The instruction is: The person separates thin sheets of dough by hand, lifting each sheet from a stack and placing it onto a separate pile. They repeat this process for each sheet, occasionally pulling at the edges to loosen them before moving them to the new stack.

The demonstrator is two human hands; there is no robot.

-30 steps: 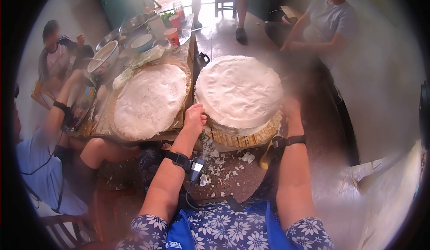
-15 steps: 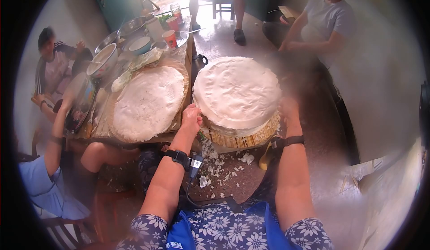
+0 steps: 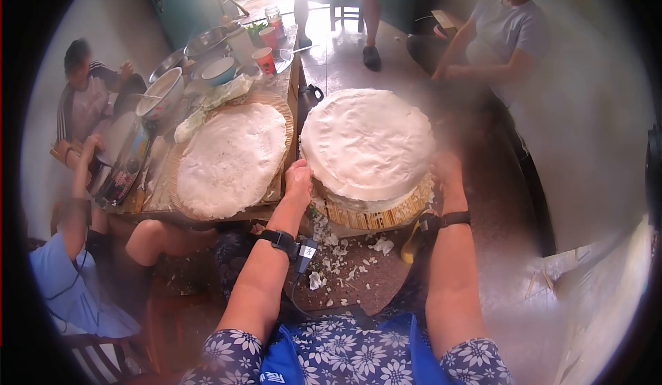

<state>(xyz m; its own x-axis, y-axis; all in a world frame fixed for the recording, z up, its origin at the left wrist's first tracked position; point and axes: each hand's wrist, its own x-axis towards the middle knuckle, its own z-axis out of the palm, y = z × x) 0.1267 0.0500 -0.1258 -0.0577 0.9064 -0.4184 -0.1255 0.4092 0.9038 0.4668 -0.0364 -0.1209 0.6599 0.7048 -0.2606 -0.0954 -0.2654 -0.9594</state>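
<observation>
Between nine and ten o'clock from the wearer, a co-worker in light blue (image 3: 86,281) is sitting beside the worktop (image 3: 281,84). At eleven o'clock, a broad dough sheet (image 3: 231,157) is lying on a slatted mat (image 3: 288,126) there, with a limp cabbage leaf (image 3: 214,107) resting beyond it. The wearer's left hand (image 3: 299,179) is meeting the near-left edge of a round dough stack (image 3: 365,140), at about eight on its rim. The stack is sitting at twelve o'clock, just right of the worktop, over a second slatted mat (image 3: 376,218) whose strips are showing along the near side. Pale scraps (image 3: 316,280) are littering the ground below. The right hand (image 3: 448,170) is flanking the rim near four, under a hazy blur.

For good handling, both hands should be working at matching heights, bearing evenly on opposite sides; uneven pulling would probably be creasing or tearing so soft a layer.

As for the grip, the left fingers are curling inward with little gap showing, their tips at the rim; whether they are pinching dough or merely pressing its edge, one cannot tell. The right grip is blurring at the stack's side, so its opening and hold are remaining unclear.
</observation>
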